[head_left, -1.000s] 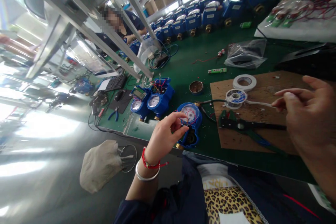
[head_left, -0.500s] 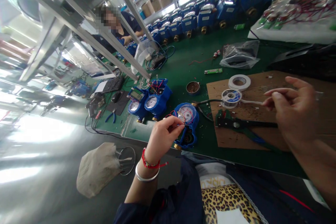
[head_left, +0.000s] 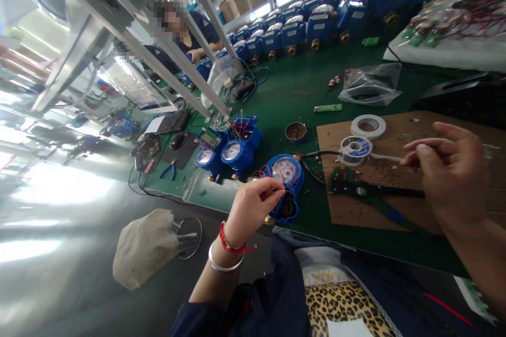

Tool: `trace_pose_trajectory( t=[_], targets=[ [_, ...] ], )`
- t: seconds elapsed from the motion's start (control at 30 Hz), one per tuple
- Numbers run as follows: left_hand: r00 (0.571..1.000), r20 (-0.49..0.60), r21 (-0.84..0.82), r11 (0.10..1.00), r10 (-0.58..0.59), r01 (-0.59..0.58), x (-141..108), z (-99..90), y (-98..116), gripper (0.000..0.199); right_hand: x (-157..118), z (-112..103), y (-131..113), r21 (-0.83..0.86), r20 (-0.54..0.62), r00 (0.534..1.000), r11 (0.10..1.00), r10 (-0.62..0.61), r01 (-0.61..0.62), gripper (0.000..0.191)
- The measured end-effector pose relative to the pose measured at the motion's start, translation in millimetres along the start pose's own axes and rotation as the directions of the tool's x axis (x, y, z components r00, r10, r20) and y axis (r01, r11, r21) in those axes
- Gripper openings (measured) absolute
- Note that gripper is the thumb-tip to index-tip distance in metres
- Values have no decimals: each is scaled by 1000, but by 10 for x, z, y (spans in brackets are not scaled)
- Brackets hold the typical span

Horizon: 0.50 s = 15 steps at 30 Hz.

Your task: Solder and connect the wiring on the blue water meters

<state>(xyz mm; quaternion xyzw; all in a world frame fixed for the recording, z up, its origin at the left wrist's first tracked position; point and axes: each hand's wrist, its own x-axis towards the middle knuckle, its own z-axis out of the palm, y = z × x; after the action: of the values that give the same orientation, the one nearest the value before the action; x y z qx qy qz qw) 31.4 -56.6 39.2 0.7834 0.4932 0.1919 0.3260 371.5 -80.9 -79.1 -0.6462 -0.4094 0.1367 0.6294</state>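
My left hand point(head_left: 255, 205) is closed, its thumb and forefinger pinching a thin wire above a blue water meter point(head_left: 294, 195). Fine red wires point(head_left: 281, 172) lie across that meter's round dial, and its lower compartment stands uncovered. My right hand point(head_left: 450, 168) is raised over a cardboard sheet point(head_left: 336, 211), thumb against forefinger on the end of a thin whitish strip point(head_left: 386, 158). The strip's other end reaches a spool of wire point(head_left: 356, 148). A roll of white tape point(head_left: 368, 126) lies just behind the spool. Below them rests a green-and-black plier-like tool point(head_left: 363, 190).
Two more open blue meters point(head_left: 237, 152) stand to the left, near blue-handled pliers point(head_left: 169, 170). Behind are a small round tin point(head_left: 295, 131), a green battery point(head_left: 328, 108) and a plastic bag point(head_left: 369, 84). Rows of blue meters point(head_left: 293, 29) and a co-worker point(head_left: 197, 37) are farther back.
The whole view has shifted slightly, moving the bench things a little right. Both hands keep nearly the same pose; the left still pinches the wire over the meter.
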Motion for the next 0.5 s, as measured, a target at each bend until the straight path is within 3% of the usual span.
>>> trace_pose_trajectory(
  t=[0.17, 0.3, 0.5],
  targets=[
    [1000, -4, -6, 1000, -8, 8, -18, 1, -3, 11, -11, -10, -15, -62, 18, 1000, 998, -19, 20, 49],
    [999, -32, -79, 997, -9, 7, -63, -27, 0, 20, -38, -4, -35, -117, 50, 997, 991, -61, 66, 48],
    [978, -208, -131, 991, 14, -42, -186, -35, -84, 29, -53, 13, -32, -130, 68, 995, 988, -70, 78, 48]
  ],
)
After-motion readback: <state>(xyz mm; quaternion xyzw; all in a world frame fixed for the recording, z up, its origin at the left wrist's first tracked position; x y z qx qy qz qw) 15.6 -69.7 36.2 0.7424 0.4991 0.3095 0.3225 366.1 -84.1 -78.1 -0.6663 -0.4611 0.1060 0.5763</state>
